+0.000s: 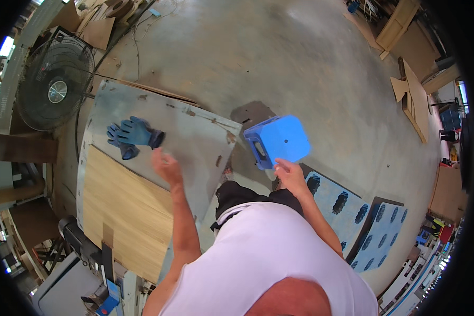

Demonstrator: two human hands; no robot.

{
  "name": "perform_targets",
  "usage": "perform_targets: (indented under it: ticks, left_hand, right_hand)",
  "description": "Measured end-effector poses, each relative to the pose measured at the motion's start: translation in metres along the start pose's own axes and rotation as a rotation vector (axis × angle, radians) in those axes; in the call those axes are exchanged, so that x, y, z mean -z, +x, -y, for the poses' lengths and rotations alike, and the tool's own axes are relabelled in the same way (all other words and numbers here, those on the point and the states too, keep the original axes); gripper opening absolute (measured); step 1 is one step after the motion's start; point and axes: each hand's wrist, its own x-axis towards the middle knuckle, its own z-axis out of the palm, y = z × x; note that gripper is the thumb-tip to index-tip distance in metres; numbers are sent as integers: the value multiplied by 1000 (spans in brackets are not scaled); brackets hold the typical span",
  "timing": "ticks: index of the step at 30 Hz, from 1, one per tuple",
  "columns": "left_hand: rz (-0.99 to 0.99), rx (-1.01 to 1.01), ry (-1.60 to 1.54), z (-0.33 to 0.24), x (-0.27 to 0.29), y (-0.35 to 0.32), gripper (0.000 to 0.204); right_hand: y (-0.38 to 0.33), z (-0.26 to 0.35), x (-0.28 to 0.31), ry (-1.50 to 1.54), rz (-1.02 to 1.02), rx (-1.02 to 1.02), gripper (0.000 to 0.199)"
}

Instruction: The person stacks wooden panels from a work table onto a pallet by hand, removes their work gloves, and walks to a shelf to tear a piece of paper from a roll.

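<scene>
A pair of blue work gloves with dark cuffs point(135, 132) lies on a grey metal-topped table point(189, 131) to my left. Just beside the nearer cuff is my left hand point(167, 167), empty, its fingers loosely bent and apart. In front of me to the right is a blue plastic stool point(285, 138) with a hole in its top and an opening in its side. My right hand point(290, 174) is at the stool's near edge, fingers partly extended; whether they touch it is unclear. Nothing shows in that hand.
A light wood-grain panel point(124, 203) lies on the table's near part. A large fan point(57, 84) stands at the left. Blue boards with dark patches point(336, 203) and another patterned blue board point(382, 234) lie right of me. Wooden boards point(413, 100) lean far right.
</scene>
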Motion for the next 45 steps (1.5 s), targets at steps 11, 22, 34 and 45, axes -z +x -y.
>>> perform_targets:
  ticks: [11,22,34,45]
  left_hand:
    - [1269,246,-8,-179,-49,-278,29]
    - [960,505,-115,-198,-123,-310,28]
    - [1352,1402,-853,-117,-177,-485,45]
    - [846,1439,-854,-345,-393,-156,34]
  right_hand:
    - [-2,-125,248,-563,105,86,36]
    - [-8,-195,439,-669,-98,4,40]
    - [83,-65,455,-633,85,-26,41]
    - [267,1,565,-621,-2,-3,39]
